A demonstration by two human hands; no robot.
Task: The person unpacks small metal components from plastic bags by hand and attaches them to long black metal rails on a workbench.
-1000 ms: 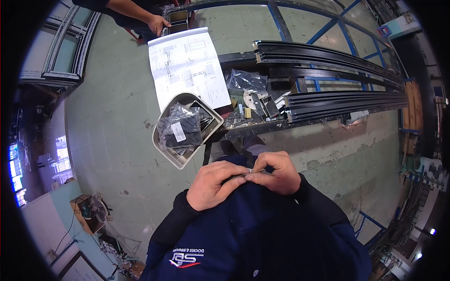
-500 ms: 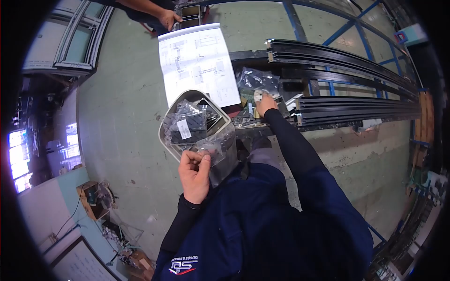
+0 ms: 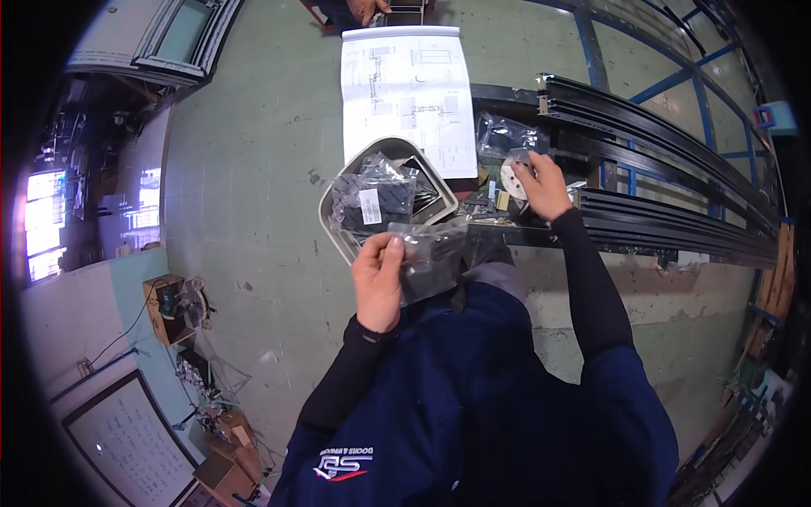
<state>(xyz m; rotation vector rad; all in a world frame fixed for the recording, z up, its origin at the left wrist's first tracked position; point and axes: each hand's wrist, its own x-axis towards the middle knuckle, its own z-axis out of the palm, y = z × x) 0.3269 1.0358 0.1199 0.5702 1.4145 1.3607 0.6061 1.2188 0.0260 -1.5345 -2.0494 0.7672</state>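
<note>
A clear plastic bag [image 3: 432,264] is pinched between the thumb and fingers of the left hand [image 3: 378,279], held in front of the dark-blue jacket [image 3: 473,397] and near the grey bin [image 3: 345,241]. The right hand [image 3: 545,188] is reached out over the worktop [image 3: 517,237], its thumb and fingers bent close together at a pale round disc [image 3: 513,177]; whether anything is gripped there cannot be told. Beyond that hand, a crumpled clear packet [image 3: 509,135] is seen, and a small yellowish block [image 3: 503,201] lies among loose parts beside the disc. The bin is filled with bagged dark pieces [image 3: 384,196], one marked by a white label. Behind it, printed drawings [image 3: 410,89] are spread flat. Long black profiles [image 3: 650,127] are laid to the right. At the top, another person's hand [image 3: 367,8] is partly shown.
</note>
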